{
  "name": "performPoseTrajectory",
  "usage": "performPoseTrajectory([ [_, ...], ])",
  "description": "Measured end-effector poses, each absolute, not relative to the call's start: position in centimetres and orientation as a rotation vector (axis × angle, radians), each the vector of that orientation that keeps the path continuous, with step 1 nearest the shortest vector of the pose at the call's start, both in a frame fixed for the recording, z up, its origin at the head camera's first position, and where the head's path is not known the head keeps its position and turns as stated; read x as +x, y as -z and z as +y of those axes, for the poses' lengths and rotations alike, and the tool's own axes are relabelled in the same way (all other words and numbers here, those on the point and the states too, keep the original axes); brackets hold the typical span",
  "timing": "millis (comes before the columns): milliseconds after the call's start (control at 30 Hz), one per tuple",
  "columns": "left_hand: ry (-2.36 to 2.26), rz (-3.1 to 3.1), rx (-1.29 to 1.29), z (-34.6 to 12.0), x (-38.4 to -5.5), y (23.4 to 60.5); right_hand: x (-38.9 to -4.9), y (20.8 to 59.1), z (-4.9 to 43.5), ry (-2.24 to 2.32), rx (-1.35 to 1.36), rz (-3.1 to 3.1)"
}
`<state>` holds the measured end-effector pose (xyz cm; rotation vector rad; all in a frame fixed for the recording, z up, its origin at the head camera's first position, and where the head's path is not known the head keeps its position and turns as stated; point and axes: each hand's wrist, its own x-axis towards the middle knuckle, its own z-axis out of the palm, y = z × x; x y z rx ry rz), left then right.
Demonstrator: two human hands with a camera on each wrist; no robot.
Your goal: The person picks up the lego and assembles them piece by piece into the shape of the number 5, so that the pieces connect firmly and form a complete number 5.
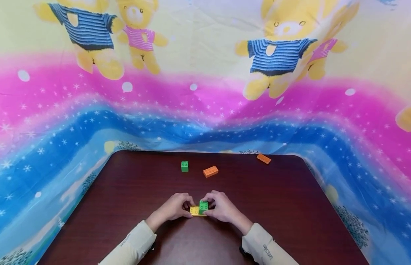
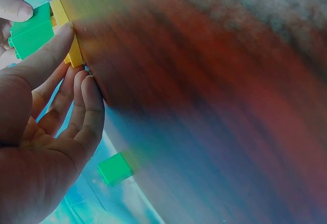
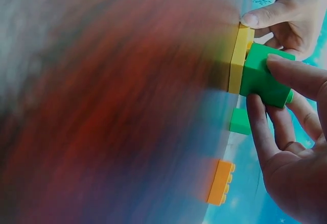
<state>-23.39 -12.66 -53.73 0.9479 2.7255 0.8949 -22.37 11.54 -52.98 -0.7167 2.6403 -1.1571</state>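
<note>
My left hand (image 1: 176,207) pinches the flat yellow plastic brick (image 1: 194,211), likely to steady it, while my right hand (image 1: 222,207) grips the squarish green plastic block (image 1: 203,208) over its right half.

High head view forward-down, close wrist views, yellow brick (image 3: 237,65) in all.
</note>
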Motion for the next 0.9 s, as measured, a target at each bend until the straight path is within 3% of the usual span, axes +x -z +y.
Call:
performPoseTrajectory([
  [900,-0.933,2.708,0.943,-12.43,-23.48,53.65,-21.90,52.18,10.74,1.019,-0.745,2.743],
])
